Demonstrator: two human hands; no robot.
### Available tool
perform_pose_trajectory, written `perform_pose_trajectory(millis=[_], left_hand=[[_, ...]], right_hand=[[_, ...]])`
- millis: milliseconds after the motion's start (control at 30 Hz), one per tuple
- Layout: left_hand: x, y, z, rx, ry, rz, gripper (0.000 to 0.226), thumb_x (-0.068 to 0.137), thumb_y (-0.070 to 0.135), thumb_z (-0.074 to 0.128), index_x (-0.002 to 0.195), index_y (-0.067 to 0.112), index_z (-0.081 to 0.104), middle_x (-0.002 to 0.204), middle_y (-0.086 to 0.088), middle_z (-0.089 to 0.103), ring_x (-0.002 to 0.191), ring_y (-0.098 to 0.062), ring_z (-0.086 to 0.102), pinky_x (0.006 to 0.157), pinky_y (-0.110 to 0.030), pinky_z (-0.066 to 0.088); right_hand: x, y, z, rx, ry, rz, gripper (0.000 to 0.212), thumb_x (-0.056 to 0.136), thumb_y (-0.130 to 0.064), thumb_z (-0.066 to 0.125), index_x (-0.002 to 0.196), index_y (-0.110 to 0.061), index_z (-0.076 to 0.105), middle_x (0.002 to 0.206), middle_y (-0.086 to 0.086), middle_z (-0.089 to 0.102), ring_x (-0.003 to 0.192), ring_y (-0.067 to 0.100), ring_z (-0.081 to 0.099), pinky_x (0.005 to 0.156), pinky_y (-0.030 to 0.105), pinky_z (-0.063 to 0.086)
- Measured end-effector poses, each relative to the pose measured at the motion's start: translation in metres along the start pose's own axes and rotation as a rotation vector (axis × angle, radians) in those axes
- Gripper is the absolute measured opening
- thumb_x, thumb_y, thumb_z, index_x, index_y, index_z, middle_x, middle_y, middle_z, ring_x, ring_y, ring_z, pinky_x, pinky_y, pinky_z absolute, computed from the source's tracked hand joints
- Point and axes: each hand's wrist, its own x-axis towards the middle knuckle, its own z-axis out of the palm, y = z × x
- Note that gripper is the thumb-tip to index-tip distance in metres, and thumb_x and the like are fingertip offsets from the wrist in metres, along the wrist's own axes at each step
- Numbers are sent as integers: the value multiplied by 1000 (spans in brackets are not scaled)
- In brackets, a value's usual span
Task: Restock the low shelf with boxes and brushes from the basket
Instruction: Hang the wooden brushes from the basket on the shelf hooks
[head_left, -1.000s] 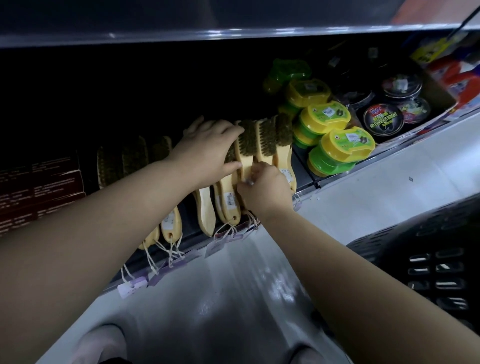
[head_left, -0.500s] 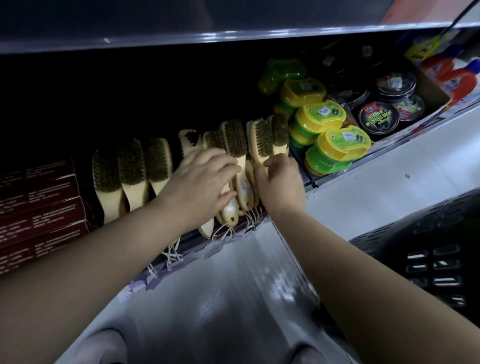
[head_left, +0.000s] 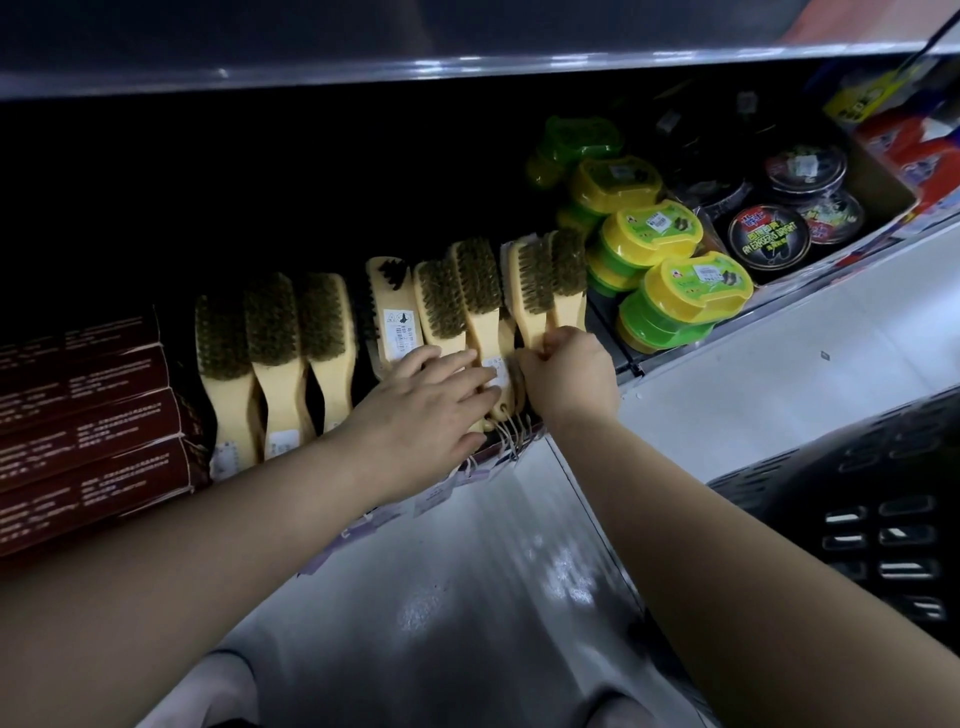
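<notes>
Left hand (head_left: 431, 402) lies flat, fingers spread, on the brush handles (head_left: 496, 374); right hand (head_left: 569, 376), at its three o'clock, pinches one brush's (head_left: 532, 291) handle on the shelf (head_left: 675, 358).

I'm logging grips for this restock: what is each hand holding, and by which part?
The right hand pinches the handle of a wooden brush below its bristles. The left hand lies flat on neighbouring brush handles, gripping nothing.

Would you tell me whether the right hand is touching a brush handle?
Touching: the head view shows the right hand pinching the handle of the brush.
</notes>
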Motion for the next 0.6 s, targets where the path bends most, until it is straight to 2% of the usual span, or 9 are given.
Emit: perform_pose_trajectory(millis=[100,200,300,433,533,600], left_hand=[[0,-1,1,-2,-8,4,49,96,44,36,141,24,37,152,5,30,145,-17,13,115,-36,0],[-1,-2,2,2,-15,0,49,96,45,34,142,26,35,153,6,27,145,-16,10,115,-36,-4],[-1,-2,3,-1,-14,-1,50,97,43,34,144,26,32,154,6,25,146,-16,7,114,-35,-9],[0,-2,1,9,-31,12,51,98,43,32,146,25,27,156,5,19,146,-16,1,108,-32,-21],[-1,-5,-2,-3,-23,1,51,98,42,31,146,26,24,157,5,16,146,-15,0,108,-30,-23],[-2,-8,-4,5,-9,-5,52,98,42,30,147,27,22,157,5,14,146,-14,-1,108,-29,-22]], right_hand=[[2,-4,0,130,17,74,16,77,-31,63,70,-19,55,65,-5,56,65,20,56,48,19,33],[0,-7,2,180,46,55,32,75,-45,66,64,-18,53,65,-6,60,64,17,57,56,26,46],[-1,-7,5,122,34,35,29,77,-44,65,73,-16,59,75,1,65,78,23,61,66,34,53],[0,0,-4,168,68,27,29,79,-50,62,88,-22,64,85,-1,67,83,21,61,67,30,46],[10,9,-14,153,168,23,33,84,-41,59,107,-18,56,108,3,58,95,23,56,72,30,38],[17,14,-16,118,106,55,39,84,-35,59,115,-11,50,118,8,53,105,27,53,81,35,42]])
